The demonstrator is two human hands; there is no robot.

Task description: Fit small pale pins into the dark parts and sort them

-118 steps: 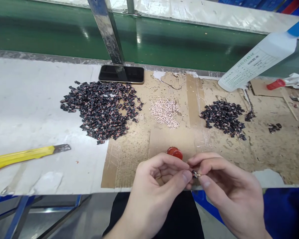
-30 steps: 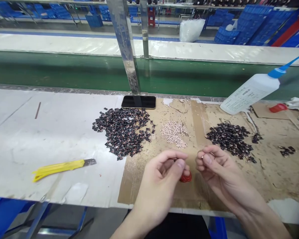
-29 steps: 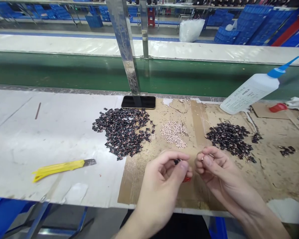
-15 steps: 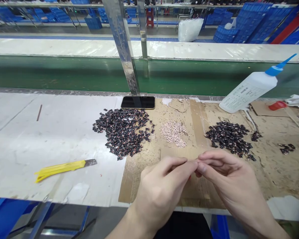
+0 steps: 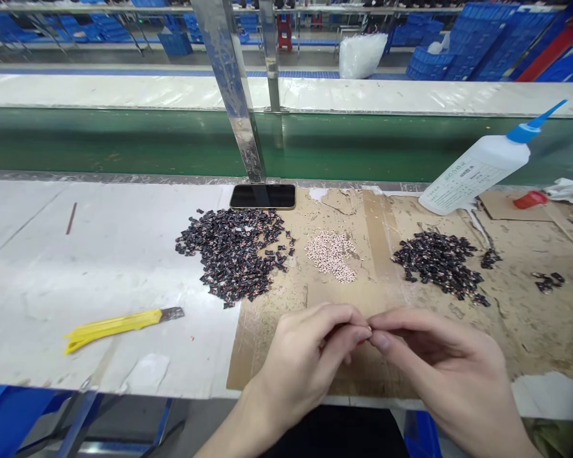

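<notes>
Between fingers of left hand and right hand, tiny part

Cardboard mat: matt, rough, torn. Phone: glossy black glass. Squeeze bottle: translucent plastic. Knife: yellow plastic, metal blade. Dark parts: glossy, coppery glints.

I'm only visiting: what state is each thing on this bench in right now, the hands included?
Left hand: grip pinched shut.
Right hand: grip pinched shut against the left; anything held is hidden.
Phone: flat, screen dark.
Yellow knife: lying flat, blade out.
Glue bottle: tilted, blue nozzle on.
Large dark heap: loose, spread out.
Pale heap: loose.
</notes>
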